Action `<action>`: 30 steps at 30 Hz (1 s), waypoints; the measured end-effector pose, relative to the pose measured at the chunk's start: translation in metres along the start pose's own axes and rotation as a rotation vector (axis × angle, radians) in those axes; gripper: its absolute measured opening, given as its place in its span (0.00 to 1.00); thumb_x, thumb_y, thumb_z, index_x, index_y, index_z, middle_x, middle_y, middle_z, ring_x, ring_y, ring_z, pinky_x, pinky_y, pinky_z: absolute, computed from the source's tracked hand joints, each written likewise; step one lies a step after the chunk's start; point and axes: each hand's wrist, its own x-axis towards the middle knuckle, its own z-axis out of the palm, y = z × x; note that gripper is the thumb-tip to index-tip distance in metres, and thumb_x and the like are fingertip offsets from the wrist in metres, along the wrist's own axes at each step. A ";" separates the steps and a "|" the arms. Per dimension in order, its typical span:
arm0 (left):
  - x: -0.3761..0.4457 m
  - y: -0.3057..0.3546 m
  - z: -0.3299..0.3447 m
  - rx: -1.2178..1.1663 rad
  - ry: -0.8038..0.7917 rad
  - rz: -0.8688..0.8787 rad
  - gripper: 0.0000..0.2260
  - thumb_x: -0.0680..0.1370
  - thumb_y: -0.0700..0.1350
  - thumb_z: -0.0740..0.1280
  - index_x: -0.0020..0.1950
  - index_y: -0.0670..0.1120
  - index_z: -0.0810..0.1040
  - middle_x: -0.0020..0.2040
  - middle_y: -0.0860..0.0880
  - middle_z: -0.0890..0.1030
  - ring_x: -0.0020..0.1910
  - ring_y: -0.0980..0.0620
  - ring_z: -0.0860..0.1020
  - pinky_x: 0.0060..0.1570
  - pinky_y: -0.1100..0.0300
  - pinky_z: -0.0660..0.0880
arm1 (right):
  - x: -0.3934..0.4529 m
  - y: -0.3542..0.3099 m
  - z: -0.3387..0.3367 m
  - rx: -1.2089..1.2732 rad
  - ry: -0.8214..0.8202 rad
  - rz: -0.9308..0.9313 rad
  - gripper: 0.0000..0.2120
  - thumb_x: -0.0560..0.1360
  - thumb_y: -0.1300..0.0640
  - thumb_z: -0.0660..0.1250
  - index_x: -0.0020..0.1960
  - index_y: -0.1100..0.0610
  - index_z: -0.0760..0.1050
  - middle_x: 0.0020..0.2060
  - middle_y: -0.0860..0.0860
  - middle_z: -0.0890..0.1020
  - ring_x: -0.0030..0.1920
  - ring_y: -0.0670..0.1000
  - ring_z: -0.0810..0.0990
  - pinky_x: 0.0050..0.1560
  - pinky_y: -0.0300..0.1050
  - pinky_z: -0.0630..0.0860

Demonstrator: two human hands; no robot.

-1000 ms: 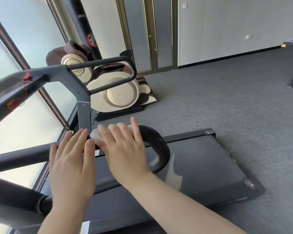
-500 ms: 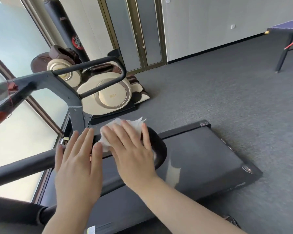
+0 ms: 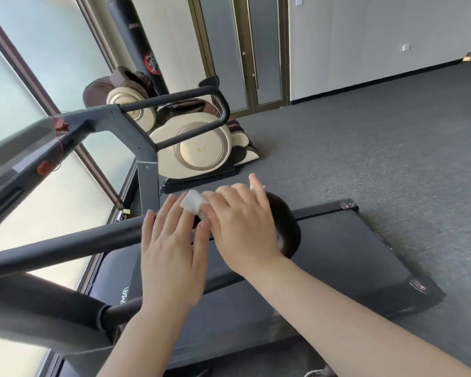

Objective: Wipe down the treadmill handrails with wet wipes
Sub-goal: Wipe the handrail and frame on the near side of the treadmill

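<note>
A black treadmill handrail (image 3: 65,246) runs from the lower left to a curved end (image 3: 286,221) over the belt. My right hand (image 3: 242,227) lies over that curve and presses a white wet wipe (image 3: 192,204) onto the rail with curled fingers; only small parts of the wipe show. My left hand (image 3: 172,251) rests flat on the rail just left of it, fingers straight, fingertips touching the wipe's edge. The far handrail (image 3: 191,95) loops above the console post.
The treadmill belt and deck (image 3: 337,248) lie below the hands. The console (image 3: 25,151) rises at the left beside large windows. A massage chair (image 3: 199,151) and a punching bag (image 3: 136,44) stand behind. Grey carpet (image 3: 392,145) spreads to the right.
The wipe was spread out half a second ago and is now bunched under my right hand. Both hands have stayed at the rail's curved end; the camera tilted slightly.
</note>
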 end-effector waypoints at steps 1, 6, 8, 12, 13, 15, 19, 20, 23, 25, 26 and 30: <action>-0.002 -0.002 -0.001 0.009 -0.008 0.013 0.21 0.81 0.54 0.47 0.68 0.50 0.71 0.70 0.53 0.71 0.75 0.54 0.58 0.74 0.50 0.52 | -0.003 0.002 0.000 -0.046 0.000 -0.034 0.16 0.83 0.49 0.53 0.61 0.51 0.76 0.51 0.48 0.80 0.57 0.52 0.77 0.76 0.56 0.54; -0.016 -0.051 -0.025 0.031 0.061 -0.064 0.23 0.81 0.56 0.46 0.73 0.53 0.66 0.72 0.55 0.68 0.75 0.57 0.58 0.75 0.54 0.48 | -0.026 0.024 -0.009 -0.027 0.124 0.220 0.18 0.83 0.51 0.50 0.65 0.50 0.74 0.59 0.47 0.78 0.63 0.52 0.74 0.77 0.59 0.48; -0.022 -0.073 -0.035 0.039 0.093 -0.121 0.22 0.81 0.55 0.47 0.72 0.52 0.68 0.71 0.55 0.70 0.74 0.55 0.59 0.75 0.57 0.47 | -0.011 -0.008 -0.002 -0.039 0.093 0.238 0.18 0.83 0.52 0.49 0.58 0.53 0.77 0.52 0.49 0.79 0.58 0.54 0.76 0.75 0.63 0.53; -0.027 -0.107 -0.048 0.054 0.109 -0.200 0.21 0.81 0.53 0.48 0.69 0.51 0.72 0.68 0.53 0.73 0.72 0.53 0.63 0.74 0.52 0.52 | 0.005 -0.092 0.030 -0.074 -0.076 -0.059 0.17 0.82 0.50 0.50 0.55 0.54 0.77 0.44 0.50 0.80 0.49 0.54 0.78 0.75 0.59 0.56; -0.028 -0.116 -0.053 0.064 0.120 -0.234 0.21 0.81 0.53 0.48 0.68 0.51 0.73 0.68 0.52 0.74 0.72 0.53 0.64 0.74 0.50 0.53 | 0.006 -0.092 0.032 -0.080 -0.100 -0.107 0.18 0.82 0.49 0.51 0.57 0.54 0.77 0.44 0.50 0.80 0.49 0.54 0.78 0.75 0.57 0.56; -0.030 -0.139 -0.066 0.094 0.143 -0.287 0.22 0.80 0.54 0.48 0.66 0.51 0.74 0.66 0.53 0.75 0.71 0.53 0.65 0.74 0.48 0.50 | 0.003 -0.073 0.026 -0.155 -0.124 -0.156 0.19 0.82 0.48 0.51 0.62 0.53 0.76 0.47 0.49 0.80 0.51 0.53 0.78 0.76 0.56 0.56; -0.035 -0.174 -0.086 0.134 0.170 -0.338 0.20 0.80 0.53 0.50 0.65 0.53 0.75 0.65 0.55 0.76 0.71 0.54 0.67 0.75 0.50 0.41 | 0.000 -0.068 0.013 -0.172 -0.086 0.015 0.21 0.82 0.48 0.49 0.61 0.54 0.76 0.47 0.49 0.79 0.52 0.56 0.78 0.74 0.60 0.57; -0.036 -0.180 -0.088 0.129 0.172 -0.344 0.19 0.80 0.52 0.51 0.64 0.53 0.76 0.64 0.55 0.76 0.70 0.54 0.67 0.75 0.49 0.41 | 0.005 -0.090 0.021 -0.171 -0.101 0.023 0.21 0.82 0.48 0.49 0.60 0.54 0.77 0.45 0.50 0.79 0.50 0.56 0.78 0.74 0.60 0.58; -0.039 -0.195 -0.091 0.125 0.185 -0.355 0.18 0.80 0.51 0.52 0.64 0.53 0.76 0.64 0.55 0.76 0.71 0.53 0.67 0.74 0.49 0.42 | 0.012 -0.177 0.063 -0.157 -0.157 -0.152 0.17 0.81 0.48 0.55 0.64 0.54 0.74 0.46 0.51 0.79 0.49 0.55 0.77 0.73 0.59 0.61; -0.043 -0.207 -0.097 0.151 0.186 -0.358 0.18 0.80 0.50 0.52 0.64 0.53 0.76 0.65 0.54 0.76 0.71 0.53 0.66 0.74 0.48 0.41 | 0.012 -0.202 0.076 -0.115 -0.198 -0.265 0.19 0.79 0.49 0.62 0.68 0.54 0.70 0.50 0.51 0.79 0.52 0.55 0.77 0.74 0.58 0.61; -0.046 -0.216 -0.101 0.167 0.192 -0.365 0.18 0.80 0.50 0.52 0.64 0.53 0.76 0.66 0.54 0.76 0.72 0.53 0.65 0.74 0.48 0.41 | 0.014 -0.197 0.077 -0.114 -0.207 -0.300 0.20 0.79 0.50 0.62 0.70 0.53 0.70 0.51 0.50 0.79 0.53 0.55 0.77 0.74 0.57 0.60; -0.051 -0.250 -0.119 0.163 0.213 -0.374 0.18 0.80 0.50 0.53 0.64 0.55 0.77 0.67 0.54 0.75 0.73 0.51 0.64 0.74 0.46 0.46 | 0.010 -0.166 0.058 -0.172 -0.134 -0.173 0.21 0.81 0.48 0.51 0.65 0.54 0.76 0.48 0.49 0.81 0.49 0.55 0.79 0.72 0.59 0.60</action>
